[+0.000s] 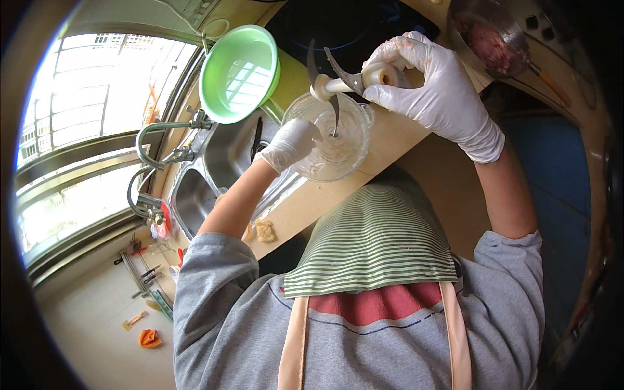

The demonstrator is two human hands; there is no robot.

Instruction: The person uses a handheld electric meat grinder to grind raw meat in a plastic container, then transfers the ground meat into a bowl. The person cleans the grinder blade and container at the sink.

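Observation:
My right hand (pixel 429 92), in a white disposable glove with pinkish residue on the fingers, grips a food-processor blade (pixel 341 85) by the hub at one end. The blade's pale shaft and curved metal blades point left, tilted over a clear bowl (pixel 336 163). Smears mark the inside of this bowl, which sits on the counter. My gloved left hand (pixel 292 144) is curled over the bowl's left rim, and its fingertips are partly hidden from view.
A green plastic basin (pixel 239 73) stands behind the stainless-steel sink (pixel 224 151) and its faucet (pixel 146 141). The black cooktop (pixel 341 24) lies beyond the bowl. Minced meat (pixel 492 46) fills part of a metal pan (pixel 519 34) at upper right. A yellowish sponge (pixel 264 230) rests near the counter edge.

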